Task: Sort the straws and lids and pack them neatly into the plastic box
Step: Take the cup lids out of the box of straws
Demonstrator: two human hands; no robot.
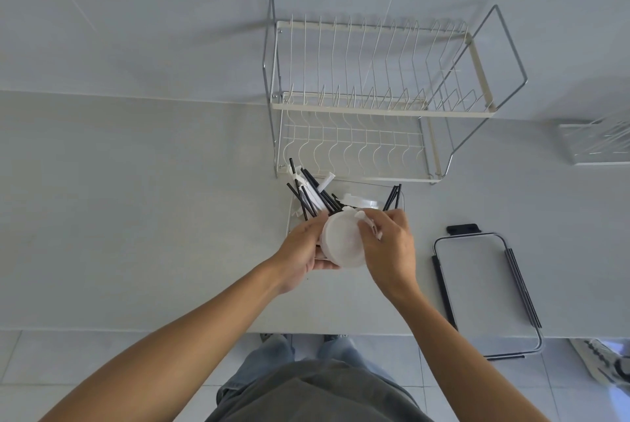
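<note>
Gripping a stack of white translucent lids from the left, left hand, fingers curled under and around the stack's side. Closing on the same stack from the right, right hand, thumb and fingertips pinched at its upper right edge together with some white wrapped pieces, too small to tell exactly what. Held just above the near end of the clear plastic box, which sits on the pale countertop directly in front of the dish rack. Sticking up out of the box's far left corner at mixed angles, a loose bunch of black straws with a few white paper-wrapped straws among them. Leaning in the box's far right corner, a smaller, tighter cluster of black straws. Lying inside the box between those two groups, more white lids, partly hidden behind the hands. Resting flat on the countertop to the right, well apart from the box, a clear box cover with black clip strips along its long sides, its near end overhanging the counter's edge. Partly cut off at the far right edge, a second wire rack. Below the counter, grey shirt, jeans and a tiled floor.
</note>
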